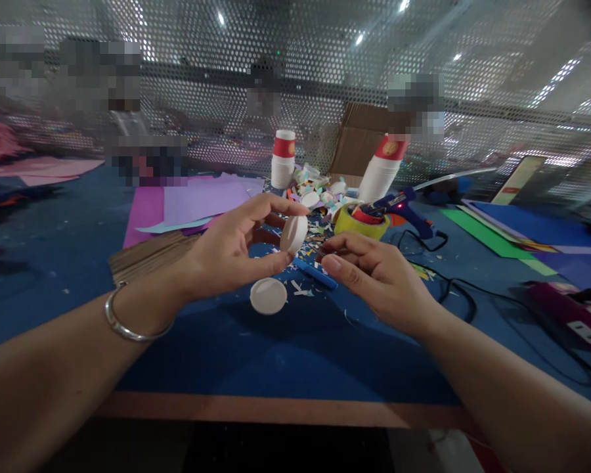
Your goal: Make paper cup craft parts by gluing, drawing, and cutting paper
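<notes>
My left hand [236, 246] pinches a small white round disc [294, 234] between thumb and fingers, holding it upright above the table. A silver bangle [128, 322] sits on that wrist. My right hand [374, 272] is beside the disc with fingers curled together; what they hold is too small to make out. A second white round disc [268, 295] lies flat on the blue table [285, 355] just below both hands. A blue pen [316, 273] lies between the hands.
Two stacks of red-and-white paper cups [282, 159] [381, 172] stand at the back. A yellow tape roll [360, 222], a blue glue gun [408, 209] with black cable [453, 289], paper scraps, purple sheets [197, 200] and green and blue sheets [497, 233] surround them. Other people sit behind.
</notes>
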A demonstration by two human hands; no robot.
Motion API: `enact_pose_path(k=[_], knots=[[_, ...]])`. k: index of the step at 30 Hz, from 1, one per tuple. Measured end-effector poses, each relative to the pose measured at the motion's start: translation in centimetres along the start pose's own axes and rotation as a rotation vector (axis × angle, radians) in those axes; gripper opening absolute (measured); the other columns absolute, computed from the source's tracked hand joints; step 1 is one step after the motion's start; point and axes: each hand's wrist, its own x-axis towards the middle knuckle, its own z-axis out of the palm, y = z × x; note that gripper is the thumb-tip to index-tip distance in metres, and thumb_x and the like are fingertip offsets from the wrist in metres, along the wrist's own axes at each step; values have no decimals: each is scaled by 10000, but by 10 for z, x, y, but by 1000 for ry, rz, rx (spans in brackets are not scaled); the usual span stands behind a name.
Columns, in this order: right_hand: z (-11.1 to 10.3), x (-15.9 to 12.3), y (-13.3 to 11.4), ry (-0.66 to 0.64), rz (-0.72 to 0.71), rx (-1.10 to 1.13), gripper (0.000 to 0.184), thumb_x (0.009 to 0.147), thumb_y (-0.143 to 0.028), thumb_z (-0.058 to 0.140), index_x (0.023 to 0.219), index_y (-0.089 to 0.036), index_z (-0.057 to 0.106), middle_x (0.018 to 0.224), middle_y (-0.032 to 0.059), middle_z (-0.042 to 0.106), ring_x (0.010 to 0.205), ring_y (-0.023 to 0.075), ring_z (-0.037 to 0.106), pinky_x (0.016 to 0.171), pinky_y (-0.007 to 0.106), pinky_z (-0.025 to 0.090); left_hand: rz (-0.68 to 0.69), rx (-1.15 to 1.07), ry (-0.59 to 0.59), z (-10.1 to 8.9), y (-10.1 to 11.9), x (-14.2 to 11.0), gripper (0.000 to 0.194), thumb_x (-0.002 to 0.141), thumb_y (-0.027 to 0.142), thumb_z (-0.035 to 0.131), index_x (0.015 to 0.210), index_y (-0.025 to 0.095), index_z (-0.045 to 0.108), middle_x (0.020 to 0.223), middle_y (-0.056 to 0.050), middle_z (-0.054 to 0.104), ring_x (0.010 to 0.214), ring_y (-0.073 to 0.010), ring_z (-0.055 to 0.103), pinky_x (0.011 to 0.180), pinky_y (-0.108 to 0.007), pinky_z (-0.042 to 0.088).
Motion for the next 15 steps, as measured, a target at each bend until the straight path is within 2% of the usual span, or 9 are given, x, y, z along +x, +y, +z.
enact_pose_path(k=[5, 15], knots=[[0, 0, -1, -30, 20, 35, 375, 930, -558, 630, 905, -185, 607, 624, -63, 422, 517, 72, 317, 466, 255, 207, 78, 89, 2, 1, 2, 0, 468, 815, 141, 704, 1260, 264, 625, 1194, -59, 614, 1086, -227, 617, 946, -377, 544], [0, 1, -5, -39, -4, 9, 400, 936, -558, 620, 788, -189, 581, 616, -64, 387, 506, 67, 301, 460, 261, 204, 127, 231, -8, 0, 3, -1, 466, 831, 208, 703, 1280, 311, 639, 1240, -64, 614, 1146, -259, 594, 970, -398, 524]])
